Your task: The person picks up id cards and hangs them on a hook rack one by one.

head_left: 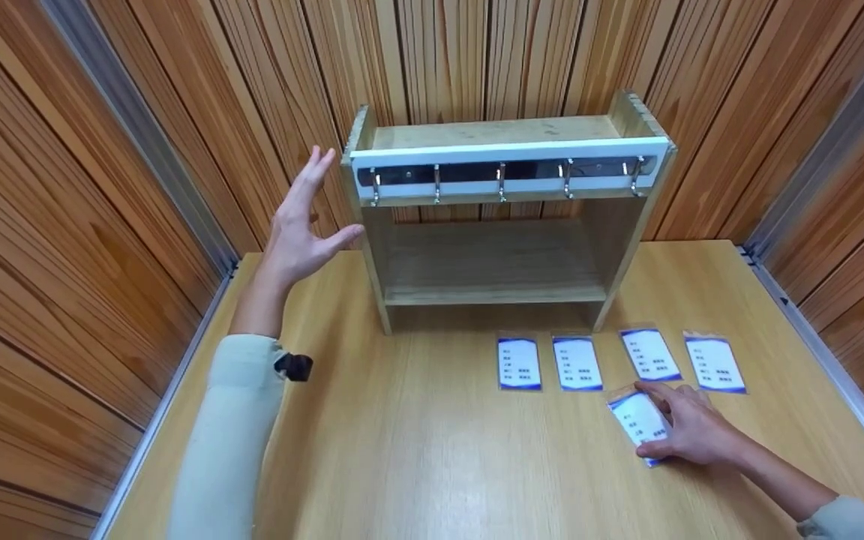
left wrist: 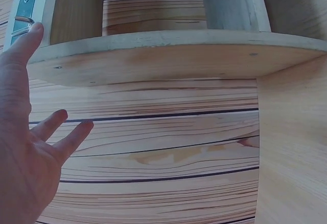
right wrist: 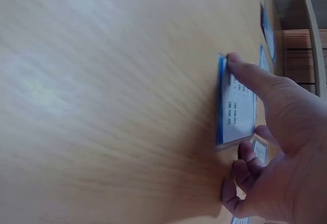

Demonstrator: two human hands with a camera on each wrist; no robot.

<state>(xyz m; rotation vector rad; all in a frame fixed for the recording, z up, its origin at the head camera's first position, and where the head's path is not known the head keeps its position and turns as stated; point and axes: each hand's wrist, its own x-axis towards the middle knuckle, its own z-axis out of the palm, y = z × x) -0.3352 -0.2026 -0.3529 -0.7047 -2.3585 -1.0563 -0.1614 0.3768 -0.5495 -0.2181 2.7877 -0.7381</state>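
Observation:
My right hand point(head_left: 691, 427) grips a white-and-blue badge card point(head_left: 638, 416) in a clear sleeve, low over the front right of the table. In the right wrist view, the thumb lies at one corner of the card point(right wrist: 237, 101), and the forefinger reaches toward its far side. Beside the left end of a wooden shelf point(head_left: 496, 296), my left hand point(head_left: 301, 229) is raised with fingers spread and nothing in it. The left wrist view puts the thumb tip close to the metal hook strip point(left wrist: 26, 4); whether they touch I cannot tell.
Several similar cards lie in a row before the shelf, among them a leftmost card point(head_left: 520, 364) and a rightmost card point(head_left: 715, 363). Metal hooks point(head_left: 502, 182) jut from the shelf's front rail. Wood-patterned walls point(head_left: 102, 247) enclose the table point(head_left: 432, 450).

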